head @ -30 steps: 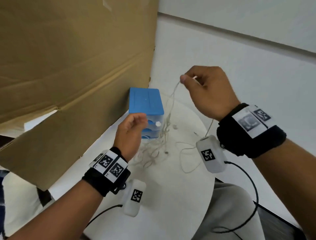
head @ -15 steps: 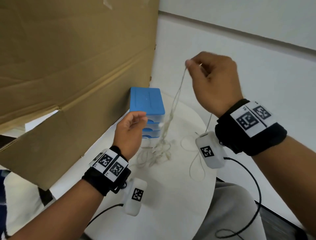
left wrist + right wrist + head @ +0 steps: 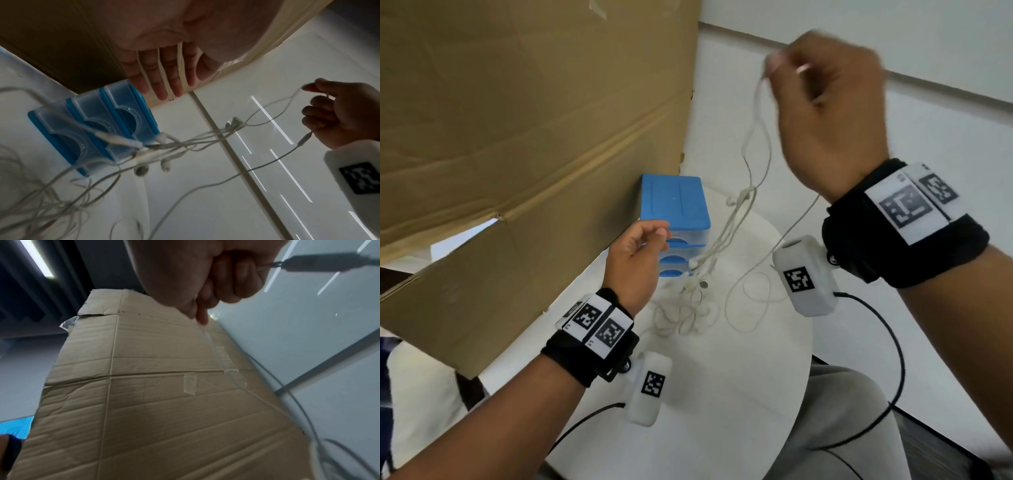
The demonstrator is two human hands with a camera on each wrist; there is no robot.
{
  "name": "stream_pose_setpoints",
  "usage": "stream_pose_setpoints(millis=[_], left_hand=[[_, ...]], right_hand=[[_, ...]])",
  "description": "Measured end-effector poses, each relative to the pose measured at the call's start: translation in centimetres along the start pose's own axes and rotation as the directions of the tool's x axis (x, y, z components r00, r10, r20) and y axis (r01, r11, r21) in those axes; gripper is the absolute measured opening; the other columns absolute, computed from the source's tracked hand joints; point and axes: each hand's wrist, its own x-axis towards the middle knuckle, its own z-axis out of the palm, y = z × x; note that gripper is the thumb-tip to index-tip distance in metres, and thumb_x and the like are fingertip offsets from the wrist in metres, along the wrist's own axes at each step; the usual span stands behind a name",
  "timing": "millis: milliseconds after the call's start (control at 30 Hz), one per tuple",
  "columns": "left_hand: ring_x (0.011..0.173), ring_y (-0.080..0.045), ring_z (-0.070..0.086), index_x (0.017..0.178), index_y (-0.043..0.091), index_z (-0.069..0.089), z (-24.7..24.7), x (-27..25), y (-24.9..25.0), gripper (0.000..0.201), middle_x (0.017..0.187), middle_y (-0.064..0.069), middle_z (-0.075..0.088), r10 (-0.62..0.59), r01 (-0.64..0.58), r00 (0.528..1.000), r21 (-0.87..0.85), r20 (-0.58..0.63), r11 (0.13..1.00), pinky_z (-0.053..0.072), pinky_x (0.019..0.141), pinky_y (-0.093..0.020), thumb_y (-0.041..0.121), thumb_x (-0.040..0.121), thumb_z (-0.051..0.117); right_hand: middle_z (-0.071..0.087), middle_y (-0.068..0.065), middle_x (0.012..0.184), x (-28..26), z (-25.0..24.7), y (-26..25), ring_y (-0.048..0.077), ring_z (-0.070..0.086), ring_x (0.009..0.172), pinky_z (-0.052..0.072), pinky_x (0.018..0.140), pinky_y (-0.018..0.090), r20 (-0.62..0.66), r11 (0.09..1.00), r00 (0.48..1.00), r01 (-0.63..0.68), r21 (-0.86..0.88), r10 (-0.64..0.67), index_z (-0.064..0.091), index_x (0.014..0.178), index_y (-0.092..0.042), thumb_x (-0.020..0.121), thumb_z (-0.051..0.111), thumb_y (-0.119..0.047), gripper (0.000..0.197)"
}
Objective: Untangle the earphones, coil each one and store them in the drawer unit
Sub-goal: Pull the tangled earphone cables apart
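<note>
Cardboard (image 3: 524, 113) fills the upper left of my head view, leaning over the round white surface (image 3: 722, 394). At centre left my left hand (image 3: 635, 260) hovers with fingers loosely curled and holding nothing, just in front of the blue drawer unit (image 3: 674, 202), which stands at the far edge of the surface against the cardboard. Right of it, the tangled earphones (image 3: 688, 305) lie heaped at frame centre, with several strands rising toward the upper right. There my right hand (image 3: 828, 113), blurred, pinches one cord between thumb and forefinger, and another loop trails down past its wrist.
</note>
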Motion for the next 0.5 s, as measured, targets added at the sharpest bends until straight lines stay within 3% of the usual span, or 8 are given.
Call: stream_pose_setpoints(millis=[67, 133, 167, 233, 267, 367, 433, 500], left_hand=[[0.083, -0.007, 0.064, 0.100, 0.019, 0.065, 0.0, 0.0, 0.0, 0.015, 0.110, -0.009, 0.068, -0.001, 0.001, 1.000, -0.004, -0.003, 1.000, 0.048, 0.070, -0.014, 0.015, 0.097, 0.051], [0.081, -0.006, 0.064, 0.097, 0.020, 0.065, 0.0, 0.2, 0.0, 0.015, 0.105, -0.007, 0.069, -0.007, 0.007, 1.000, -0.009, 0.000, 1.000, 0.047, 0.071, -0.017, 0.014, 0.097, 0.051], [0.079, -0.005, 0.063, 0.096, 0.020, 0.065, 0.0, 0.2, -0.1, 0.015, 0.101, -0.005, 0.069, -0.008, 0.008, 1.000, -0.013, -0.006, 1.000, 0.047, 0.071, -0.018, 0.014, 0.097, 0.051], [0.080, -0.006, 0.063, 0.096, 0.019, 0.065, 0.0, 0.2, -0.1, 0.015, 0.095, -0.001, 0.069, -0.005, 0.004, 1.000, -0.029, -0.016, 1.000, 0.049, 0.072, -0.020, 0.013, 0.097, 0.052], [0.082, -0.009, 0.063, 0.097, 0.018, 0.065, 0.0, 0.3, -0.1, 0.015, 0.097, -0.003, 0.068, -0.003, 0.003, 1.000, -0.038, -0.013, 0.999, 0.050, 0.072, -0.019, 0.013, 0.097, 0.051], [0.085, -0.012, 0.063, 0.101, 0.015, 0.064, -0.2, 0.3, 0.3, 0.016, 0.102, -0.007, 0.068, -0.001, 0.001, 1.000, -0.036, -0.003, 0.999, 0.049, 0.070, -0.013, 0.014, 0.098, 0.048], [0.088, -0.012, 0.063, 0.103, 0.014, 0.064, -0.3, 0.2, 0.5, 0.017, 0.104, -0.009, 0.068, 0.003, -0.003, 1.000, -0.037, -0.004, 0.999, 0.048, 0.072, -0.015, 0.014, 0.099, 0.047], [0.088, -0.012, 0.063, 0.105, 0.013, 0.064, -0.1, 0.2, 0.7, 0.018, 0.104, -0.008, 0.068, -0.004, 0.004, 1.000, -0.030, 0.005, 1.000, 0.049, 0.070, -0.013, 0.015, 0.099, 0.047]], right_hand=[[0.040, -0.015, 0.054, 0.2, -0.1, -0.2, 0.002, 0.036, 0.049, 0.029, 0.054, 0.021, 0.013, 0.999, 1.000, 0.024, -0.039, -0.024, 0.066, 0.076, -0.010, 0.094, 0.052, -0.031, 0.031], [0.040, -0.013, 0.055, 0.6, 0.0, -0.3, 0.002, 0.035, 0.050, 0.028, 0.054, 0.022, -0.083, 0.999, 0.996, 0.044, -0.001, -0.044, 0.065, 0.077, -0.009, 0.095, 0.051, -0.031, 0.032], [0.043, -0.011, 0.055, 0.7, 0.1, -0.3, 0.003, 0.036, 0.050, 0.029, 0.055, 0.022, -0.044, 0.999, 0.998, 0.040, 0.003, -0.040, 0.065, 0.077, -0.009, 0.094, 0.051, -0.032, 0.031], [0.047, -0.010, 0.055, 0.2, 0.7, -0.3, 0.005, 0.040, 0.051, 0.033, 0.058, 0.024, 0.162, 0.996, 0.987, 0.000, -0.090, 0.015, 0.066, 0.077, -0.015, 0.091, 0.053, -0.034, 0.028], [0.045, -0.010, 0.053, -0.2, 0.9, -0.1, 0.007, 0.040, 0.050, 0.033, 0.058, 0.025, 0.186, 0.993, 0.982, -0.013, -0.119, 0.036, 0.066, 0.077, -0.017, 0.091, 0.053, -0.035, 0.027], [0.047, -0.003, 0.052, -0.7, 0.9, -0.1, 0.012, 0.041, 0.050, 0.032, 0.054, 0.027, 0.045, 0.999, 0.999, -0.025, -0.045, 0.027, 0.065, 0.078, -0.016, 0.093, 0.052, -0.034, 0.027], [0.050, -0.004, 0.053, -0.9, 1.1, -0.3, 0.011, 0.044, 0.049, 0.034, 0.055, 0.026, 0.151, 0.996, 0.987, -0.034, -0.086, 0.047, 0.067, 0.078, -0.019, 0.092, 0.053, -0.035, 0.025], [0.047, -0.004, 0.051, -0.9, 1.1, -0.1, 0.011, 0.041, 0.047, 0.032, 0.054, 0.025, 0.129, 0.995, 0.990, -0.040, -0.091, 0.052, 0.067, 0.079, -0.019, 0.092, 0.053, -0.036, 0.025]])
